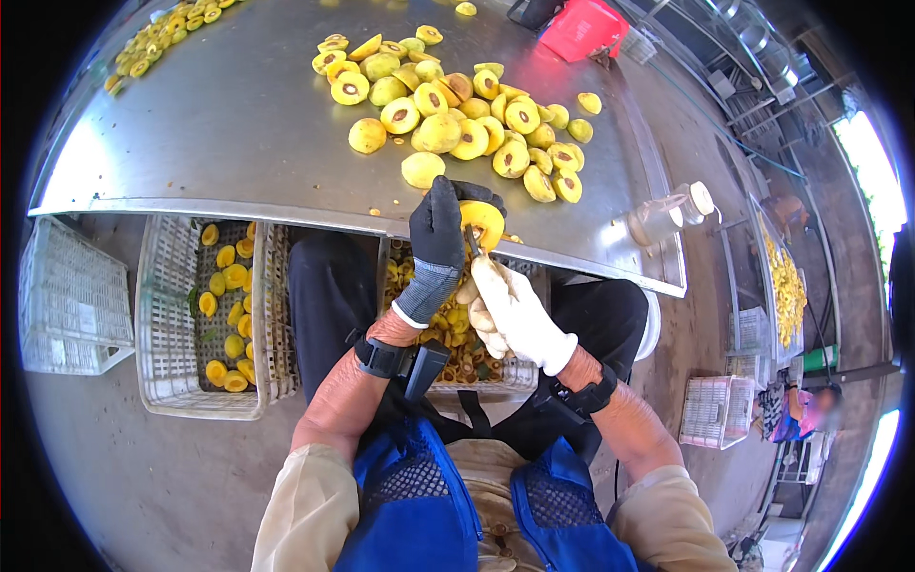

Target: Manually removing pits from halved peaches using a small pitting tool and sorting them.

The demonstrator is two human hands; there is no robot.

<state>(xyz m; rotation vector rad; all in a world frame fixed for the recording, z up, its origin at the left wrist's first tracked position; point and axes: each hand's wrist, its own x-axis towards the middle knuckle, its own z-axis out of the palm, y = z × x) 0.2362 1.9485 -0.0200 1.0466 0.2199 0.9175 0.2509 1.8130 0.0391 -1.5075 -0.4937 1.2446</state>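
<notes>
My left hand (437, 232), in a dark knit glove with a coated palm, holds a halved yellow stone fruit (487, 223) just over the table's front edge. My right hand (518, 307) wears a white glove and grips a small dark metal tool (472, 242). The tool's tip is against the cut face of the fruit; its exact shape is partly hidden by the fingers. Below both hands, a crate (486, 390) between my knees contains yellow fruit pieces and scraps. Beyond my left hand, a pile of halved stone fruit (443, 132), some showing brown pits, lies on the metal table (236, 129).
At left stands a white plastic crate (268, 314) with hollowed fruit halves, beside another white crate (75, 300). A clear jar (654, 222) is near the table's right corner. A red bag (584, 30) sits at the far edge. People are at right, near another fruit-covered table (785, 286).
</notes>
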